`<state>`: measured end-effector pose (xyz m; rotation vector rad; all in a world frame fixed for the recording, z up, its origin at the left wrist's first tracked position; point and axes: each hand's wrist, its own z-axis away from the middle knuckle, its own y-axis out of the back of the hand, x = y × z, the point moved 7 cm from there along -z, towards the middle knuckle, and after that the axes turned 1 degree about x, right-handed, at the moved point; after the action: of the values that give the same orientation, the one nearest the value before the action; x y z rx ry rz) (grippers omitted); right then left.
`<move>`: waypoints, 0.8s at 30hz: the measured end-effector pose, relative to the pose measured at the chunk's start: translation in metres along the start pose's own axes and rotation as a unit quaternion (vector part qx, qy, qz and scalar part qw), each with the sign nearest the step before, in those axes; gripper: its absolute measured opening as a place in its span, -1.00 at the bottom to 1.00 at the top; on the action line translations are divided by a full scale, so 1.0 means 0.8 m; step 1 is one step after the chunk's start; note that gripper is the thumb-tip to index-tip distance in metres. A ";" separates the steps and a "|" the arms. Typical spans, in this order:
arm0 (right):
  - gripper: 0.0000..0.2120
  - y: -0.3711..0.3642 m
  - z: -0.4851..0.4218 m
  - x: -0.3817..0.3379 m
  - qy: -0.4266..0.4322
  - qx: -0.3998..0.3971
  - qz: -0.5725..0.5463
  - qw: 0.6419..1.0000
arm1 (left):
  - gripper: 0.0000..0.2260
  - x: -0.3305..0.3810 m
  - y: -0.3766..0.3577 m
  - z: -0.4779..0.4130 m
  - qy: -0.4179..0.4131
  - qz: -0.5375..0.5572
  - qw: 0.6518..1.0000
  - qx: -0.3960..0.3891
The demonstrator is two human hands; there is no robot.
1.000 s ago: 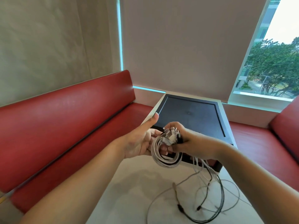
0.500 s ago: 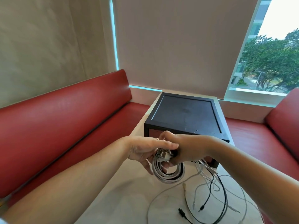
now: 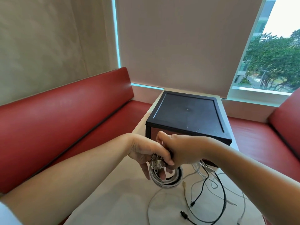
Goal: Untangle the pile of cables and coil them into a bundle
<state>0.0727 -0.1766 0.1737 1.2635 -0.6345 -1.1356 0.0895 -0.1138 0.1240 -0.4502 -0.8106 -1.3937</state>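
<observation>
The left hand (image 3: 144, 151) and right hand (image 3: 183, 151) meet side by side above the tabletop (image 3: 113, 203). Each has a closed grip on the top of a coil (image 3: 167, 181) of white and grey cable. The left grip curls over the bunched plugs (image 3: 156, 162) at the coil's top, and one of its fingers (image 3: 162, 175) shows inside the ring. The right grip wraps the same spot from the other side, thumb raised. The coil hangs just below both grips; whether it touches the tabletop I cannot tell. From under the right grip, loose cables (image 3: 209, 189), black and white, trail down and sprawl in open loops on the tabletop, below and right of the grips. A black box (image 3: 186, 114) stands just beyond the grips. A red bench (image 3: 65, 124) runs along to the left of them.
</observation>
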 end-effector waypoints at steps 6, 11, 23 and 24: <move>-0.41 -0.001 0.003 -0.007 -0.007 0.011 -0.013 1.000 | -0.85 -0.007 0.002 -0.001 0.002 -0.036 0.999 0.014; -0.40 0.000 0.003 -0.004 -0.016 0.028 -0.015 0.999 | -0.93 -0.010 0.004 -0.001 -0.017 -0.046 0.998 0.042; -0.93 0.017 0.034 0.031 0.004 0.025 -0.329 0.944 | -0.95 -0.005 0.025 0.028 -0.124 0.071 0.987 0.078; -0.90 0.016 0.033 0.034 0.000 0.042 -0.331 0.943 | -0.94 -0.006 0.029 0.028 -0.138 0.088 0.982 0.091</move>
<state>0.0631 -0.2136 0.1872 1.6079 -0.2509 -1.6662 0.1067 -0.0908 0.1397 -0.5663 -1.0857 -1.0954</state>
